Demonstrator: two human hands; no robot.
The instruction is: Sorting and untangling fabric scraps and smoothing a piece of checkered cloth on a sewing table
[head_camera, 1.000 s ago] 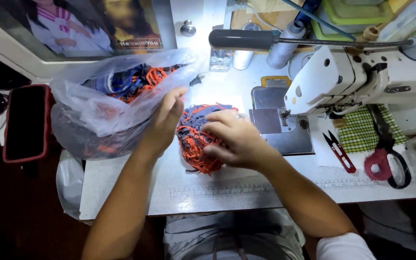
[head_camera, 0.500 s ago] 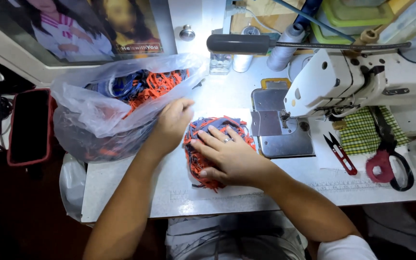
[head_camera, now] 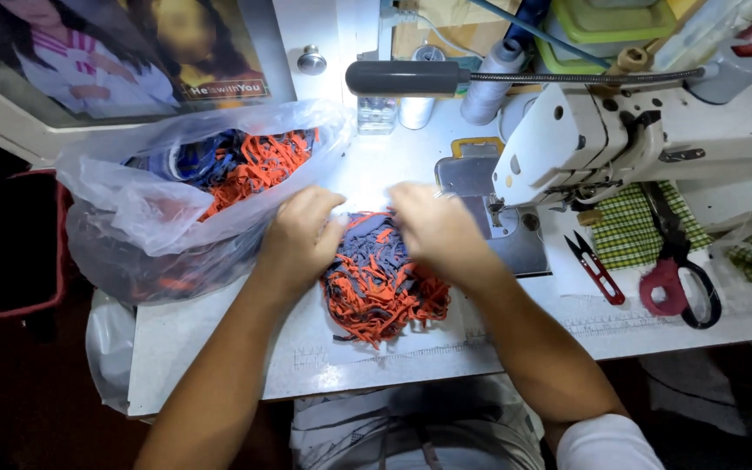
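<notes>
— White surface (head_camera: 219,357), lit from above, with a sewing machine (head_camera: 620,139) on its right side. What lies in the middle?

— A heap of orange and dark blue fabric strips (head_camera: 380,283), just left of the machine's needle plate.

— And the hands?

— Left hand (head_camera: 302,239) and right hand (head_camera: 433,231) both rest on the heap's far edge, fingers curled into the strips. A clear plastic bag (head_camera: 176,209) with more strips sits to the left; red-handled scissors (head_camera: 676,283) lie right.

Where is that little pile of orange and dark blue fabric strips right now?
In the head view, the pile of orange and dark blue fabric strips lies mid-table between the left hand and right hand, beside the clear plastic bag.
</notes>
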